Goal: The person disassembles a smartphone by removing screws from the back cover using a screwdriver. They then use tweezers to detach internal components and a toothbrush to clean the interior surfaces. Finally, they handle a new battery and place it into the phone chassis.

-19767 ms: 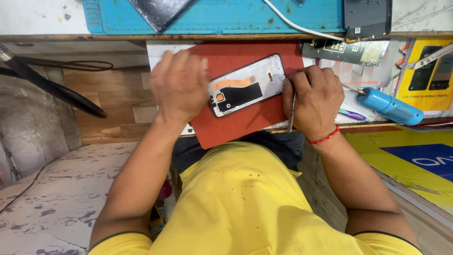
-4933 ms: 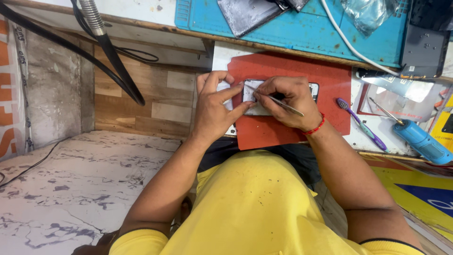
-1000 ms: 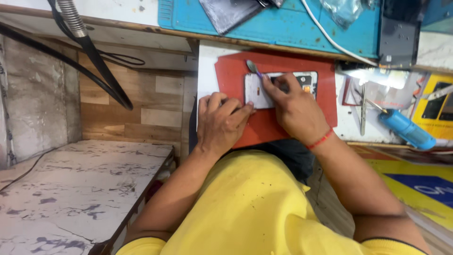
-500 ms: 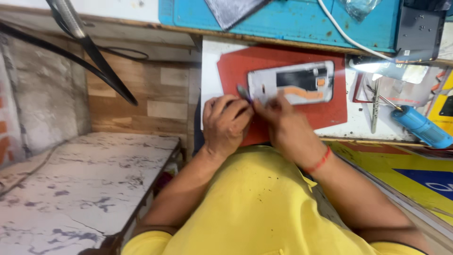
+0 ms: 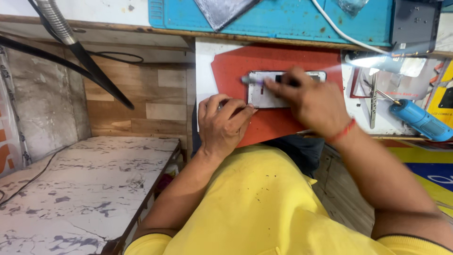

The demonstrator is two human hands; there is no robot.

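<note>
Blue screwdriver (image 5: 420,122) right of red mat (image 5: 278,61)

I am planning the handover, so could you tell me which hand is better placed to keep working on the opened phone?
Probably the right hand: it lies over the opened phone on the red mat. The left hand rests at the phone's corner.

The right hand (image 5: 314,101) is motion-blurred and covers the middle of the opened phone (image 5: 264,92). What its fingers (image 5: 276,85) pinch is too smeared to identify. The blue screwdriver (image 5: 420,120) runs off the right edge.
</note>
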